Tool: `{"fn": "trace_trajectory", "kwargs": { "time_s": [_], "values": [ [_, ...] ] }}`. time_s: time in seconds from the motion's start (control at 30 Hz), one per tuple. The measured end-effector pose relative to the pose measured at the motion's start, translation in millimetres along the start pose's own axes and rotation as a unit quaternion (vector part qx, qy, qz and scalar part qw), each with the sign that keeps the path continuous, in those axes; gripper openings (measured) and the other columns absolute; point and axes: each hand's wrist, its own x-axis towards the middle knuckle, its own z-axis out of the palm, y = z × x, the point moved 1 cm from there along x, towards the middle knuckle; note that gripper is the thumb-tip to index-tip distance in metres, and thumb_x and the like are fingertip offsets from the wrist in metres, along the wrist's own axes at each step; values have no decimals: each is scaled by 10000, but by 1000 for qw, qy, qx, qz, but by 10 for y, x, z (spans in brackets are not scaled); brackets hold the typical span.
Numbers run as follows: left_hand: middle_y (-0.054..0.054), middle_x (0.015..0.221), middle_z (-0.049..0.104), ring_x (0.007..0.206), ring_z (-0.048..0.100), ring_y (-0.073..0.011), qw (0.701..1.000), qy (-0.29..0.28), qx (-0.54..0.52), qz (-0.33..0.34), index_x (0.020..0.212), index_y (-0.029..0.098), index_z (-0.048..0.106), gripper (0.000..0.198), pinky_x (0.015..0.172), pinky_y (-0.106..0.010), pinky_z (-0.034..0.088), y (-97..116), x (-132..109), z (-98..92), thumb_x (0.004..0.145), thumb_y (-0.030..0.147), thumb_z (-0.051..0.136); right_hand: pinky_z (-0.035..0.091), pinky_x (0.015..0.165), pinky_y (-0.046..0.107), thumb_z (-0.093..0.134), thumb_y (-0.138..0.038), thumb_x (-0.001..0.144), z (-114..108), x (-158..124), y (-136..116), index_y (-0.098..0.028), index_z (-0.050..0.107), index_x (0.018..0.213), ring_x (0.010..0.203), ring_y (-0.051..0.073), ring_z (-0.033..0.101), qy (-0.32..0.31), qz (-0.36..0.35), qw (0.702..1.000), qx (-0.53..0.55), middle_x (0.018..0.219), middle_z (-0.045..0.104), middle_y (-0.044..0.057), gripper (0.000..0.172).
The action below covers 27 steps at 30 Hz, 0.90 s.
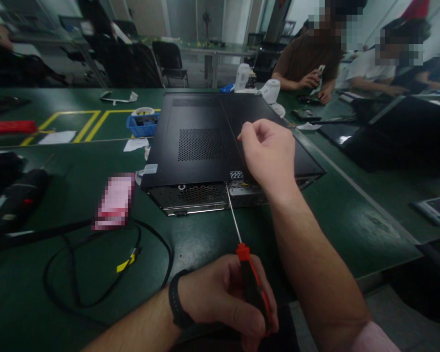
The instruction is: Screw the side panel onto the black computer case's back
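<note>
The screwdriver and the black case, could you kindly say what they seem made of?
Screwdriver: shaft probably plated steel, being silvery and bright; handle apparently moulded plastic, perhaps with rubber, given its red and dark parts. Black case: likely painted sheet metal with a satin finish, judging by its flat, perforated top and soft sheen.

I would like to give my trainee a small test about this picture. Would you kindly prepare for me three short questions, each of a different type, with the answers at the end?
1. Which hand holds the screwdriver?
A) right hand
B) left hand
C) neither hand

2. True or false: the screwdriver points toward the black case.

3. Fill in the missing colour: the tag on the black cable is ____.

Key: 1. B; 2. True; 3. yellow.
</note>
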Motion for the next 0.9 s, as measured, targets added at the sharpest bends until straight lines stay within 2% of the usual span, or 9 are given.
{"fn": "trace_trajectory", "kwargs": {
  "time_s": [0.1,0.33,0.5,0.67,0.77,0.9],
  "values": [
    [-39,707,689,493,625,-88,999,-28,15,8,923,114,720,372,485,-182,533,2,11,-13,783,421,878,388,674,347,542,-383,997,6,-2,-1,-239,557,667,607,146,489,-2,4,1000,-6,570,489,-32,360],
    [-74,891,737,592,670,-105,999,22,-26,-14,1120,133,706,485,529,-197,547,-36,-37,14,756,391,898,386,653,339,543,-409,994,5,1,20,-241,554,662,586,139,475,6,-8,1000,-7,561,491,-36,372],
    [-63,850,733,542,650,-95,1000,21,-20,-3,983,126,722,404,472,-182,516,-21,-36,5,738,387,910,387,669,342,549,-380,990,-1,0,6,-236,561,661,611,143,497,3,0,1000,-9,576,504,-31,359],
    [-54,817,748,519,652,-90,1000,1,-25,16,975,133,691,357,471,-168,522,-34,-19,-11,774,350,891,395,687,349,549,-375,992,3,1,2,-238,551,659,612,147,495,-1,4,1000,-3,577,498,-31,360],
    [-72,877,760,553,670,-101,998,-13,-48,26,1060,144,692,380,487,-178,537,-35,-8,1,798,353,871,395,677,347,557,-363,984,5,2,4,-238,550,652,598,145,487,3,2,1000,1,567,491,-35,355],
    [-98,958,758,619,686,-101,999,-7,-38,-1,1184,142,702,447,550,-190,561,-33,-19,13,811,330,860,389,679,343,559,-348,979,5,0,4,-235,598,678,626,153,501,7,-7,1000,-6,576,509,-28,323]
  ]
}}
